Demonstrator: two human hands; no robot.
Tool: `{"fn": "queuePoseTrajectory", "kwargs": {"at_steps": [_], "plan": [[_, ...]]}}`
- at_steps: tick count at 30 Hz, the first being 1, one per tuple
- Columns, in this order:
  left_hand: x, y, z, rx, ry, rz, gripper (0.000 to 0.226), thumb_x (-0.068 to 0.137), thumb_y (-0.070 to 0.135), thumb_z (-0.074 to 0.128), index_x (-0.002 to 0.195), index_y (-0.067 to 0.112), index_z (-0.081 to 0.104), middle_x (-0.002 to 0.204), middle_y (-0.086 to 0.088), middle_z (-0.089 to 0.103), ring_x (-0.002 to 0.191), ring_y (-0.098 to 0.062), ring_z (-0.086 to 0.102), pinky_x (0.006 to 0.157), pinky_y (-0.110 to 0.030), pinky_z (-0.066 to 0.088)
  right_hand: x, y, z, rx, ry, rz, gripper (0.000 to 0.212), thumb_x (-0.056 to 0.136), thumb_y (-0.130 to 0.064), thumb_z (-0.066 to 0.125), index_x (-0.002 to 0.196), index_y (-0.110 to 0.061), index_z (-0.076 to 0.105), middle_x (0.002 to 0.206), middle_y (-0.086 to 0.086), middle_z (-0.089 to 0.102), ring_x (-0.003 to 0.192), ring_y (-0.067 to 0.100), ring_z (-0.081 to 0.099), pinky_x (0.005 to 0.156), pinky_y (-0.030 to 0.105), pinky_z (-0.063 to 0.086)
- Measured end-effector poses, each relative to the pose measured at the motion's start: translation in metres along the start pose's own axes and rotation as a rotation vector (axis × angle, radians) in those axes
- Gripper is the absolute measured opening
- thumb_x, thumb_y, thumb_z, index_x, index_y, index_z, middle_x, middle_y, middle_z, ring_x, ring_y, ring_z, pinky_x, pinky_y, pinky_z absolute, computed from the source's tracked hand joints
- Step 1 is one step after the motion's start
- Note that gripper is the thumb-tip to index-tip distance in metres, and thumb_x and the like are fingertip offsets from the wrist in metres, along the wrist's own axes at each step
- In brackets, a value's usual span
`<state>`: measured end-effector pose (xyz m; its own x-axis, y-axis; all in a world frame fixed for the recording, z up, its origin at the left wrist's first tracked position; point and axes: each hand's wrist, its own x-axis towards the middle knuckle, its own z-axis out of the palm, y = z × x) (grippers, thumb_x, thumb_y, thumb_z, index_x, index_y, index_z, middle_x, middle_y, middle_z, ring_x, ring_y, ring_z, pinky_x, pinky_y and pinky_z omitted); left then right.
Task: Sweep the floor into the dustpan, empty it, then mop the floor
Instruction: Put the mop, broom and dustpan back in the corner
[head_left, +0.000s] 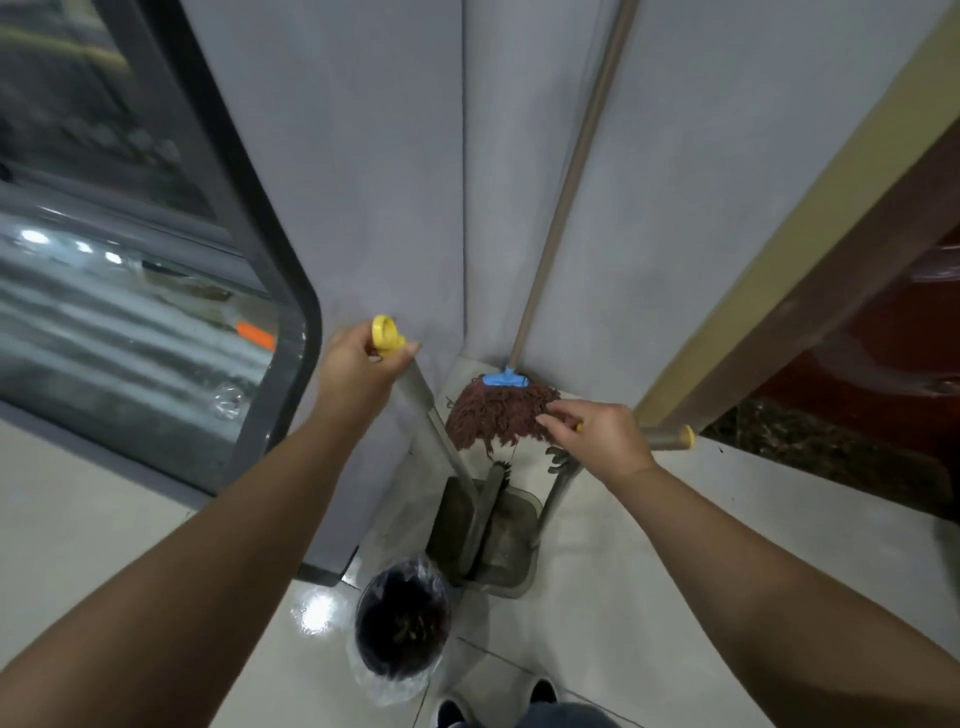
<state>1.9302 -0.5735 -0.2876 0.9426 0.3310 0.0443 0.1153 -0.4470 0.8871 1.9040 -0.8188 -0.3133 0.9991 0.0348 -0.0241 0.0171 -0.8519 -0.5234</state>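
Now left hand (358, 364) grips broom handle (415, 387); right hand (602, 441) grips dustpan handle (667, 437).

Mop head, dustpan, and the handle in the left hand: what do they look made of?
Mop head: reddish-brown yarn, likely cotton, in matte shaggy strands, held by a blue clamp that looks plastic.
Dustpan: grey and dull, probably plastic or metal; scuffed and dusty inside, so hard to say.
Handle gripped by the left hand: smooth grey tube, possibly metal, with a glossy yellow plastic-looking end cap.

Mop (501, 410): leaning in wall corner, head on floor (649, 597). Dustpan (485, 535): just before mop, broom (488, 499) inside. Lined bin (402, 618): nearer, left of dustpan.
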Motion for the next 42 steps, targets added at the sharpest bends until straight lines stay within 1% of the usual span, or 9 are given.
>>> {"fn": "queuePoseTrajectory", "kwargs": {"at_steps": [8,17,20,24,27,31,34,38,42], "plan": [[-0.035,0.044,0.04,0.214,-0.15,-0.027,0.024,0.08,0.022,0.071,0.096,0.008,0.06,0.093,-0.01,0.064,0.09,-0.027,0.06,0.08,-0.041,0.051,0.065,0.049,-0.028,-0.146,-0.173,-0.122,0.04,0.089,-0.033,0.063,0.127,-0.019,0.061,0.104,0.004,0.072,0.101,0.02,0.065,0.09,0.025,0.044],[-0.012,0.093,0.101,0.465,-0.032,-0.138,0.04,0.077,0.033,0.074,0.108,0.014,0.057,0.087,-0.006,0.059,0.09,-0.025,0.059,0.062,-0.023,0.037,0.153,0.07,-0.045,-0.164,-0.388,-0.568,0.039,0.094,-0.027,0.056,0.128,-0.009,0.059,0.104,0.01,0.071,0.091,0.025,0.065,0.075,0.022,0.042],[-0.017,0.095,0.113,0.515,-0.04,-0.179,0.037,0.079,0.036,0.071,0.106,0.015,0.057,0.081,-0.001,0.053,0.077,-0.021,0.055,0.051,-0.021,0.034,0.168,0.087,-0.052,-0.139,-0.383,-0.434,0.045,0.096,-0.03,0.051,0.136,-0.01,0.049,0.119,0.011,0.064,0.106,0.026,0.059,0.084,0.026,0.041],[-0.01,0.095,0.12,0.457,-0.069,-0.208,0.035,0.084,0.032,0.067,0.108,0.009,0.054,0.094,-0.012,0.06,0.094,-0.029,0.058,0.069,-0.03,0.042,0.17,0.106,-0.063,-0.194,-0.253,-0.328,0.058,0.09,-0.042,0.057,0.136,-0.008,0.046,0.136,0.013,0.048,0.126,0.027,0.042,0.1,0.036,0.036],[-0.002,0.098,0.119,0.414,-0.121,-0.203,0.035,0.084,0.03,0.067,0.109,0.009,0.054,0.101,-0.015,0.062,0.098,-0.03,0.058,0.077,-0.035,0.046,0.156,0.105,-0.06,-0.193,-0.123,-0.081,0.055,0.087,-0.051,0.055,0.13,-0.018,0.052,0.138,0.012,0.038,0.125,0.03,0.037,0.097,0.04,0.036],[-0.005,0.097,0.113,0.456,-0.119,-0.172,0.035,0.083,0.033,0.067,0.108,0.011,0.056,0.1,-0.013,0.064,0.097,-0.028,0.059,0.075,-0.031,0.045,0.146,0.092,-0.044,-0.018,-0.221,0.233,0.063,0.091,-0.058,0.042,0.145,-0.028,0.03,0.133,0.02,0.037,0.12,0.038,0.039,0.095,0.045,0.038],[-0.008,0.093,0.102,0.478,-0.114,-0.178,0.037,0.083,0.037,0.066,0.109,0.012,0.056,0.1,-0.013,0.064,0.097,-0.027,0.058,0.076,-0.034,0.047,0.156,0.084,-0.04,0.227,-0.323,0.238,0.052,0.096,-0.045,0.045,0.141,-0.02,0.037,0.127,0.022,0.047,0.114,0.038,0.049,0.086,0.038,0.042],[-0.012,0.089,0.085,0.46,-0.054,-0.174,0.038,0.081,0.038,0.068,0.107,0.013,0.056,0.096,-0.012,0.065,0.092,-0.026,0.061,0.074,-0.033,0.048,0.158,0.079,-0.037,0.451,-0.271,0.169,0.016,0.092,-0.033,0.056,0.08,-0.023,0.053,0.073,0.001,0.053,0.082,0.026,0.052,0.066,0.027,0.036],[-0.017,0.088,0.067,0.42,0.01,-0.169,0.036,0.08,0.038,0.069,0.101,0.011,0.057,0.09,-0.013,0.065,0.089,-0.027,0.061,0.072,-0.036,0.05,0.145,0.053,-0.026,0.417,-0.258,0.049,0.017,0.088,-0.033,0.063,0.098,-0.018,0.062,0.084,0.0,0.057,0.084,0.019,0.051,0.071,0.024,0.035]]}}
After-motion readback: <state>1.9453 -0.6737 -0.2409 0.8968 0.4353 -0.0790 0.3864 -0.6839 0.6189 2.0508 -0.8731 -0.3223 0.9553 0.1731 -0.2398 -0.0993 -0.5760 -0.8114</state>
